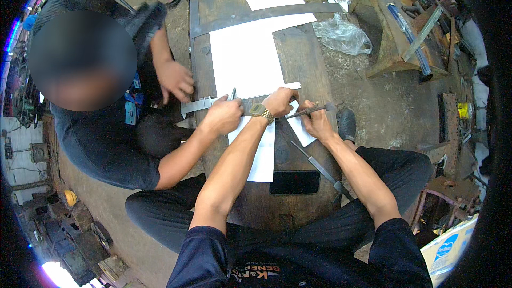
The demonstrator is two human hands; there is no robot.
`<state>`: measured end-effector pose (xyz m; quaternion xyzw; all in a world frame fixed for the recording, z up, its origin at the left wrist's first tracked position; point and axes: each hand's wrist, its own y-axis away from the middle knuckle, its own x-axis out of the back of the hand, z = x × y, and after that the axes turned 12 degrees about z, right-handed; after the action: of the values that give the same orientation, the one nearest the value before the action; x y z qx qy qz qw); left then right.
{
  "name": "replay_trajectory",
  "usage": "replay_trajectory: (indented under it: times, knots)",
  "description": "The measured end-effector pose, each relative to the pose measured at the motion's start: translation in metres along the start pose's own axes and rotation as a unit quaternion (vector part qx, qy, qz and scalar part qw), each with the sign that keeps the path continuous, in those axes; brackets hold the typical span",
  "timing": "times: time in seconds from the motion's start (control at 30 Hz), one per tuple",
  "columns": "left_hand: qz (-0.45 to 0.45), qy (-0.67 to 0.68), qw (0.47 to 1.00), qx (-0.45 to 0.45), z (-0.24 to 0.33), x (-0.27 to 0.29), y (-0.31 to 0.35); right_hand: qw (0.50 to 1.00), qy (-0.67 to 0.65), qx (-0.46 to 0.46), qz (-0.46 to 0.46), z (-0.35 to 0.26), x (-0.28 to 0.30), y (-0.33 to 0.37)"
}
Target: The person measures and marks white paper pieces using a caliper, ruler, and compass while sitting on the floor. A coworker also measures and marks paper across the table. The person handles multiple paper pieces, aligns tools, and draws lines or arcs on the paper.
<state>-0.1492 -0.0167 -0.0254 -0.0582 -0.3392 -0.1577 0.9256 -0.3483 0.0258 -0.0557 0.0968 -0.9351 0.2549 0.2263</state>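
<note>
My left hand (280,101), with a gold watch (260,110) on its wrist, reaches over the wooden table with fingers bent down together by a white strip (291,86); what they hold, if anything, is hidden. To its right, my right hand (318,121) is closed around a thin dark bar-shaped tool (316,109), over a small white paper (302,134). Left of my hands, a co-worker's hand (224,114) grips a pen (233,94) beside a metal caliper (196,106). A large white sheet (245,58) lies beyond, and a narrower sheet (262,160) nearer me.
A long caliper-like metal tool (320,167) and a black phone (294,182) lie on the near tabletop (256,202). A dark flat metal strip (256,17) crosses the far sheets. The co-worker (101,133) sits close at left; a plastic bag (344,34) and metal stand (394,26) are at right.
</note>
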Motion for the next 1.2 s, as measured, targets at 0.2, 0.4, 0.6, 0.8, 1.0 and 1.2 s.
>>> replay_trajectory:
  times: [0.2,0.4,0.6,0.8,1.0,1.2]
  knots:
    - [-0.006,0.017,0.998,0.052,0.005,0.013,-0.001,0.997,0.010,-0.060,-0.041,-0.008,0.006,-0.004]
    - [0.044,0.015,0.997,0.067,0.015,0.038,0.015,0.999,0.043,0.000,0.029,-0.006,0.002,0.001]
    - [0.199,-0.026,0.970,0.134,-0.015,0.093,0.011,0.992,-0.045,-0.118,0.021,-0.005,-0.007,0.013]
    - [0.270,-0.293,0.893,0.210,-0.062,0.133,-0.001,0.993,-0.068,-0.086,0.036,-0.006,-0.010,0.012]
    - [0.179,-0.377,0.866,0.274,-0.094,0.143,-0.009,0.991,-0.105,-0.058,0.067,-0.004,-0.010,0.012]
    - [0.139,-0.336,0.907,0.210,-0.120,0.173,-0.082,0.990,-0.075,-0.118,0.016,-0.005,-0.007,0.014]
